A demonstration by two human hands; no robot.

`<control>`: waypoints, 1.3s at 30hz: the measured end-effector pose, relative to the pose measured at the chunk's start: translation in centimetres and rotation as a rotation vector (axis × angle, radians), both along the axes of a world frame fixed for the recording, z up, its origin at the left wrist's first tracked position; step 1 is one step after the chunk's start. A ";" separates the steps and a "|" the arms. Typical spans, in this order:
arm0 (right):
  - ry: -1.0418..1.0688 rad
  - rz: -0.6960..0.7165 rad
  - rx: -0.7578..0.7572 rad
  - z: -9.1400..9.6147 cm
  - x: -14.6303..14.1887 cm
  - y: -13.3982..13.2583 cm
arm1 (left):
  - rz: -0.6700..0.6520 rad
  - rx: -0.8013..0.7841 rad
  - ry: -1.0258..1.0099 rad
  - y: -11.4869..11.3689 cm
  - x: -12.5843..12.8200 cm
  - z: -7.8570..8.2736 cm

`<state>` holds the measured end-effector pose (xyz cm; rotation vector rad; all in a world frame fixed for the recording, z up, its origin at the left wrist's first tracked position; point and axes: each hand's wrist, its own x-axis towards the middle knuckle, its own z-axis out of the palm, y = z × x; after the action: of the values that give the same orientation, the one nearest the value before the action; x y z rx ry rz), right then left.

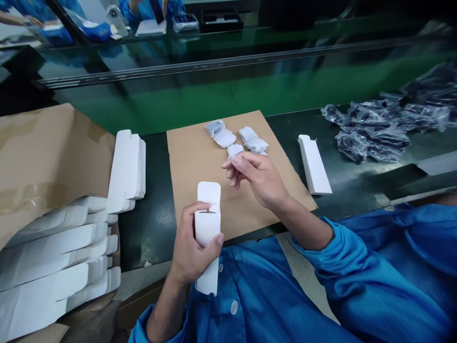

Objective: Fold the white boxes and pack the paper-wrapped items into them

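By the desk (pixel 153 221), your left hand (pixel 190 245) had its fingers clamped on the box (pixel 207 228) — seemingly light, crushable card, best gripped gently by its sides. Your right hand (pixel 263 177) curled near the packets (pixel 252 139); whether its fingers met, I couldn't tell.

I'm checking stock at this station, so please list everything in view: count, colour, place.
Bench: 1, dark green, centre
Cardboard sheet: 1, brown, on bench
Wrapped packets: at least 3, whitish-grey, on sheet
Loose box: 1, white, right of sheet
Plastic-wrapped items: many, dark, far right
Carton: 1, brown, left
Flattened boxes: many, white, in and beside carton
Panel: 1, green, behind bench
Co-workers: at least 2, blue clothing, beyond panel
Open box: 1, white, bottom centre
Left hand: 1, bare, around open box
Right hand: 1, bare, by packets
Sleeves: 2, blue, bottom
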<state>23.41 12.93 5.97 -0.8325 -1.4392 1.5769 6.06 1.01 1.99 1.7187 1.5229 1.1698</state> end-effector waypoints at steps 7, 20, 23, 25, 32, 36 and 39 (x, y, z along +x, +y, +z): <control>-0.095 0.261 -0.066 0.5 -0.9 -1.4 | 0.007 0.051 0.125 0.5 0.5 0.4; -0.197 0.082 0.200 0.7 -0.6 -3.2 | 0.047 0.083 0.130 -0.1 1.2 -0.3; -0.191 0.096 0.239 0.2 -0.5 -3.9 | 0.027 0.013 0.210 -0.3 0.7 -0.4; -0.207 0.070 0.278 -0.4 -0.5 -4.5 | 0.008 -0.053 0.240 -0.4 0.5 -0.6; -0.129 -0.059 0.184 -1.5 -0.4 -5.5 | -0.036 -0.003 0.307 0.0 0.8 -0.5; -0.068 -0.031 0.156 -0.9 -0.2 -5.5 | -0.043 0.088 0.318 0.5 0.9 0.1; -0.132 -0.122 0.439 -1.1 -0.2 -6.0 | -0.081 0.104 0.297 0.3 0.9 0.0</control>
<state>23.23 6.94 4.89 -0.7525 -1.7114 1.0733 6.94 1.34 2.03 2.0794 1.5663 1.0013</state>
